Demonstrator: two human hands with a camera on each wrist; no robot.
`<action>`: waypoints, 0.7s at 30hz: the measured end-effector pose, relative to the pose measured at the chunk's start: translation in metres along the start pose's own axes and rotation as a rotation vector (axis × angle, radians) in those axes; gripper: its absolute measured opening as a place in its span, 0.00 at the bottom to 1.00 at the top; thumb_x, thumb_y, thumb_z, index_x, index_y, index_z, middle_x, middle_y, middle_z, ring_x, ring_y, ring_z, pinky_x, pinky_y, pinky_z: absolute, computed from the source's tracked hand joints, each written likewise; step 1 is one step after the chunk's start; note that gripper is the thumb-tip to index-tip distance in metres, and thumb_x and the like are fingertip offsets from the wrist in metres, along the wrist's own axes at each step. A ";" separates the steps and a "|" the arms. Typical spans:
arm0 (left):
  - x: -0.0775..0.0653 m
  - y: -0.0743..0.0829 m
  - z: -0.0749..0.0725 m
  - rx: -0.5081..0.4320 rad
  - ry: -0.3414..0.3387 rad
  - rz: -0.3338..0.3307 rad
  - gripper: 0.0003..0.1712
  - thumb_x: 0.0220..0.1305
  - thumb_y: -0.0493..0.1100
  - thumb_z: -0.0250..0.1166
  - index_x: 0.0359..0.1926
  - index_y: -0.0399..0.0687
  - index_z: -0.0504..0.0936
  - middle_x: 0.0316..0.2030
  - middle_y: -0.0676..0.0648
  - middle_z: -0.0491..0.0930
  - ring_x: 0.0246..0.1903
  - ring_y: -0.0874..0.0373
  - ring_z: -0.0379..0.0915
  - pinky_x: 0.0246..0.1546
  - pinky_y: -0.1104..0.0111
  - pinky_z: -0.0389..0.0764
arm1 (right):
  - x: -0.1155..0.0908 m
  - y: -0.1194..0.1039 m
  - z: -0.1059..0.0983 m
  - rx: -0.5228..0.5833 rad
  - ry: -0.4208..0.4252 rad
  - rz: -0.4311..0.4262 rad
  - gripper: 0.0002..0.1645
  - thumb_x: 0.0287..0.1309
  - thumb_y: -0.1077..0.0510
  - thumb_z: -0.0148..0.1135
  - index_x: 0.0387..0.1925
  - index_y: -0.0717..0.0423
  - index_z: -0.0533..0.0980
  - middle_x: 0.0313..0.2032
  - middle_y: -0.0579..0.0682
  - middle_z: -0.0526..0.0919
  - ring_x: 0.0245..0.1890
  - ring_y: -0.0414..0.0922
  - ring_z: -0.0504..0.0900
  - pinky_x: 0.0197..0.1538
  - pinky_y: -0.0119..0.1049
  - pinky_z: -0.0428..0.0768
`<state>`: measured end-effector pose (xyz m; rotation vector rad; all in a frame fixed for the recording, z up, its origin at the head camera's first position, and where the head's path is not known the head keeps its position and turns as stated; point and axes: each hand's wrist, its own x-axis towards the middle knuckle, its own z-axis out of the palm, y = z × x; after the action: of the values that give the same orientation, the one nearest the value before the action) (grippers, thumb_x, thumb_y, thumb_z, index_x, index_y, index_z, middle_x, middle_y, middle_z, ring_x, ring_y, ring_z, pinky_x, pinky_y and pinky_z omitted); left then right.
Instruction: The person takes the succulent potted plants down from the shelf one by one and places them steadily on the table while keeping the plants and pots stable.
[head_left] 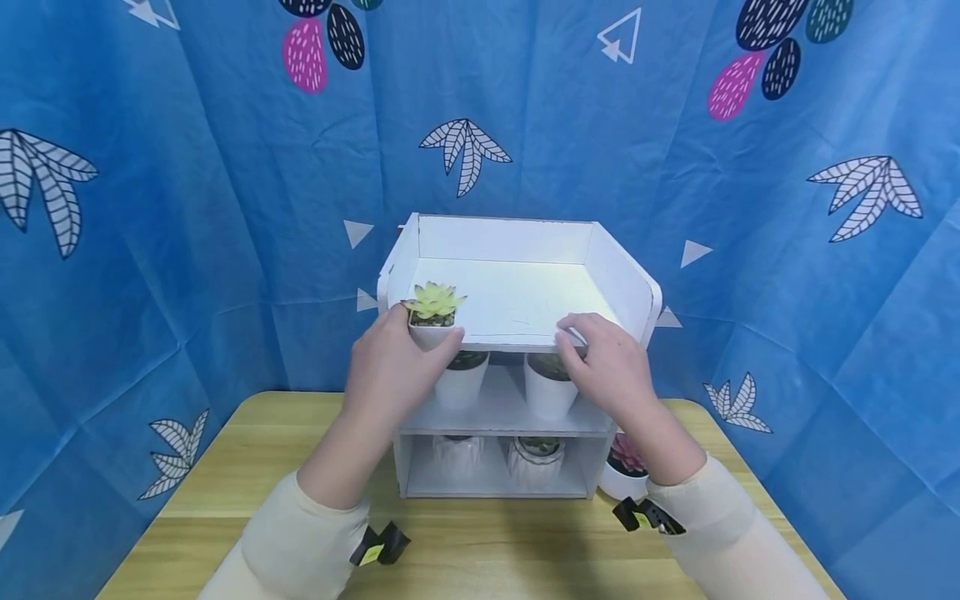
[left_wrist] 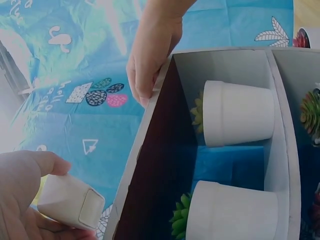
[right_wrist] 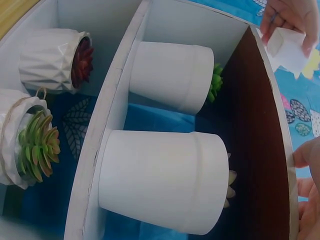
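Observation:
My left hand (head_left: 397,354) pinches a small white square pot (head_left: 431,336) with a pale green succulent (head_left: 435,302) in it. The pot is upright, at the left front of the white shelf's top board (head_left: 510,292). From the left wrist view its bare underside (left_wrist: 92,209) shows, raised beside the board edge. My right hand (head_left: 611,362) touches the front edge of the top board toward its right end, fingers relaxed; in the right wrist view only part of that hand (right_wrist: 309,172) shows at the edge.
Two plain white pots (head_left: 461,386) (head_left: 550,392) with succulents stand on the middle level. Below are two textured white pots (head_left: 457,456) (head_left: 535,464). A white pot with a pink succulent (head_left: 627,454) sits on the wooden table (head_left: 450,550), right of the shelf. A blue patterned cloth (head_left: 517,100) hangs behind.

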<state>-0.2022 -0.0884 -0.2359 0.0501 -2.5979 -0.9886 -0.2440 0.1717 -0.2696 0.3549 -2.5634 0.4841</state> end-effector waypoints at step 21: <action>-0.024 -0.028 -0.023 -0.001 -0.011 0.053 0.47 0.61 0.69 0.63 0.69 0.42 0.69 0.63 0.40 0.73 0.58 0.42 0.72 0.52 0.45 0.76 | -0.001 0.000 0.000 -0.002 0.000 0.007 0.23 0.71 0.42 0.51 0.56 0.50 0.79 0.58 0.54 0.81 0.59 0.54 0.78 0.58 0.56 0.77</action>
<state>-0.1749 -0.1205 -0.2461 -0.0246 -2.5951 -0.9739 -0.2433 0.1716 -0.2696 0.3458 -2.5661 0.4846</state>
